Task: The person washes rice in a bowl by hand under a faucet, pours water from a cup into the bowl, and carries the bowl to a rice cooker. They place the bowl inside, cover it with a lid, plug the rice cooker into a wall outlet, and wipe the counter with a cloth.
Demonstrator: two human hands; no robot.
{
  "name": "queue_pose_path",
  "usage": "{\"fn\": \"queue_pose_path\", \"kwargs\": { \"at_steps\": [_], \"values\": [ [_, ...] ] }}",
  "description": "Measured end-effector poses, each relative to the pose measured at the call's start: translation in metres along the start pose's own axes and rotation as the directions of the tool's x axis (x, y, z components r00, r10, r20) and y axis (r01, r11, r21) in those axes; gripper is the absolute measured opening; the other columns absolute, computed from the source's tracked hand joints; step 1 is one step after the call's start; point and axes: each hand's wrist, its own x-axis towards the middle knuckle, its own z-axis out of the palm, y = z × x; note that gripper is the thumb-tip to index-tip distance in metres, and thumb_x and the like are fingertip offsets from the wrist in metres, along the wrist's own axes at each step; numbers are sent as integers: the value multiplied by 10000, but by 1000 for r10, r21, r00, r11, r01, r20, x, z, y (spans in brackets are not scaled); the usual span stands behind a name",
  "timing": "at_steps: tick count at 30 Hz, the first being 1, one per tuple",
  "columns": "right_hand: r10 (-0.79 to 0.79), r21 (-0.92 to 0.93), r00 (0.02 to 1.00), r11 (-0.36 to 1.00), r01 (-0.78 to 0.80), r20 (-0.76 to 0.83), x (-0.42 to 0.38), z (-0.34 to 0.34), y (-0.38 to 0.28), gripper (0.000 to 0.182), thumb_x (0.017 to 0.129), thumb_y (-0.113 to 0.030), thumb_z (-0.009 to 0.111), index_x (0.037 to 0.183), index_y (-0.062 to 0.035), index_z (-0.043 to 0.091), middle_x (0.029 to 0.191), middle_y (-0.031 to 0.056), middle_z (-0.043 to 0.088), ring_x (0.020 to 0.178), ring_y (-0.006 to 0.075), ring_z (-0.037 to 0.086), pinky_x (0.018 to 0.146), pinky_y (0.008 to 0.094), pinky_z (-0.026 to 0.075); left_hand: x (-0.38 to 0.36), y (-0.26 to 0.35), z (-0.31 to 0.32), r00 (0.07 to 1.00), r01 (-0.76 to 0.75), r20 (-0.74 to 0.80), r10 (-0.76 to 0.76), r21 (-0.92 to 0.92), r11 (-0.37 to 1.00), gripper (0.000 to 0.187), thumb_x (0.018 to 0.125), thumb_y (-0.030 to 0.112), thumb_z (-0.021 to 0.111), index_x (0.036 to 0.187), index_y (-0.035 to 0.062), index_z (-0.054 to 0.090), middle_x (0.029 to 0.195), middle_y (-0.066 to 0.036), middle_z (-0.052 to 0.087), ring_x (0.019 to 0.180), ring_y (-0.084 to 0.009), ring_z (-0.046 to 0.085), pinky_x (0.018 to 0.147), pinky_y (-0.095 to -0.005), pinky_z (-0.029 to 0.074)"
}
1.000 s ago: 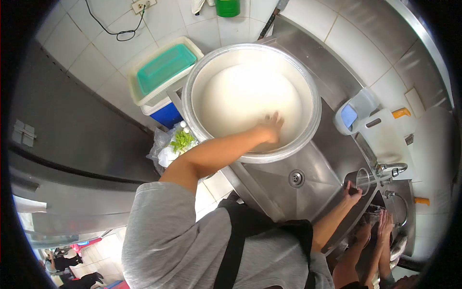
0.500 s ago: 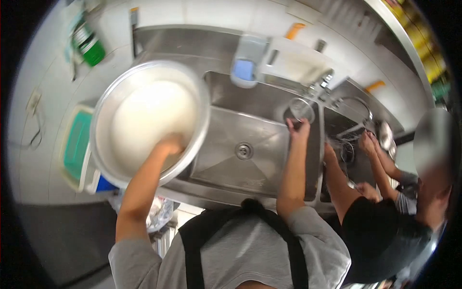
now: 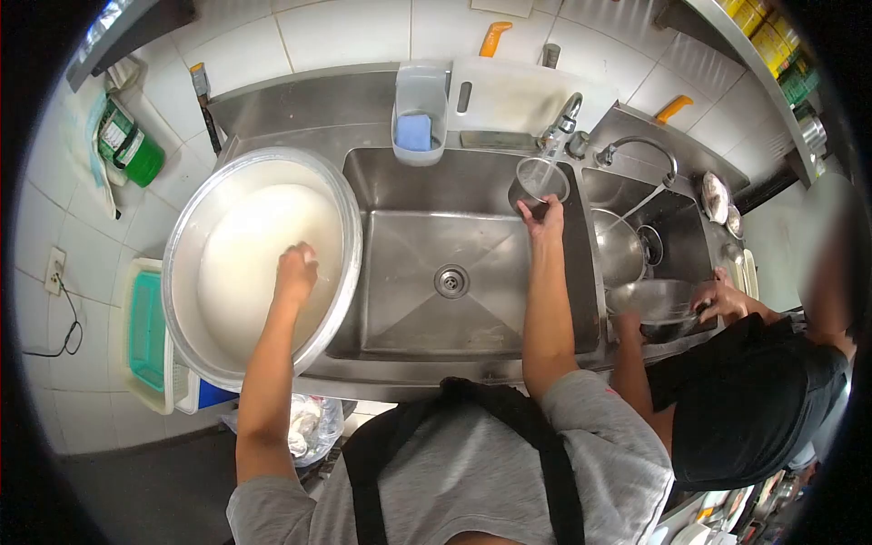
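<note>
You are now curling your left hand (image 3: 296, 271), spread a second ago, into a loose fist over the white liquid (image 3: 250, 232) in the pot (image 3: 172, 263) at frame left, seemingly pausing open-handed contact, while your right hand (image 3: 545, 218) is gripping the cup (image 3: 525, 193) under the tap (image 3: 569, 109), upper right.
</note>
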Motion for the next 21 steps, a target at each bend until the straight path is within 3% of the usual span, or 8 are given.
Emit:
{"fn": "queue_pose_path", "kwargs": {
  "at_steps": [2, 6, 8, 11, 14, 16, 18, 21],
  "values": [
    [-15, -3, 1000, 1000, 15, -14, 2, -2, 0, 178, 701, -105, 470, 851, -12, 444, 970, 176, 446, 862, 379, 465, 742, 491, 466, -4, 4, 8, 857, -46, -492, 153, 222, 974, 305, 686, 130, 619, 974, 46, 564, 1105, -204, 485, 999, -335, 491, 826, -398, 412],
    [-10, -20, 1000, 1000, 11, 23, 0, 1, -1, 134, 706, -108, 462, 822, -44, 448, 953, 157, 450, 836, 375, 469, 740, 493, 455, -12, 20, -2, 933, 119, -360, -24, 244, 963, 295, 672, 136, 646, 940, 55, 551, 1184, -185, 408, 1034, -327, 450, 830, -388, 396],
    [-12, -20, 1000, 1000, 13, 12, 1, 2, -1, 126, 705, -109, 461, 816, -50, 448, 953, 154, 452, 834, 376, 469, 746, 495, 448, -12, 22, -11, 948, 6, -317, 37, 135, 991, 208, 684, 87, 618, 880, 49, 557, 1053, -163, 505, 900, -298, 525, 753, -373, 429],
    [10, 10, 992, 1000, -12, 125, 7, -2, -1, 137, 699, -86, 491, 806, -52, 412, 937, 128, 395, 820, 337, 473, 623, 479, 520, -4, 13, -8, 967, -40, -252, 43, 16, 999, 168, 695, 55, 591, 861, 46, 563, 874, -144, 567, 771, -268, 563, 673, -361, 443],
    [38, -8, 997, 999, -37, 73, 6, 2, -2, 128, 700, -77, 485, 804, -50, 414, 925, 124, 401, 809, 330, 476, 644, 489, 511, -11, 20, -11, 951, -59, -300, 71, 48, 997, 167, 699, 33, 570, 866, 34, 570, 752, -136, 584, 700, -248, 577, 630, -346, 446],
    [41, -32, 998, 999, -40, 53, 11, 1, 1, 192, 691, -113, 461, 865, -33, 444, 998, 171, 438, 862, 374, 461, 808, 491, 412, -7, 15, -11, 963, -51, -266, 48, -7, 999, 210, 702, 40, 570, 912, 41, 572, 814, -151, 587, 746, -259, 579, 660, -344, 448],
    [48, -36, 997, 998, -46, 52, 14, -2, 2, 213, 689, -112, 465, 884, -29, 442, 1017, 169, 428, 877, 371, 458, 809, 489, 415, -2, 7, -7, 973, -41, -230, 26, -62, 997, 253, 704, 47, 570, 957, 49, 573, 877, -165, 590, 793, -270, 582, 689, -341, 449],
    [52, -39, 998, 998, -50, 44, 9, 0, 2, 255, 685, -110, 473, 921, -23, 433, 1052, 166, 409, 904, 370, 450, 812, 484, 422, 2, -16, 13, 972, -65, -222, 71, 34, 997, 324, 727, 119, 565, 1047, 65, 552, 1015, -199, 548, 913, -286, 559, 766, -342, 436]
  ]
}}
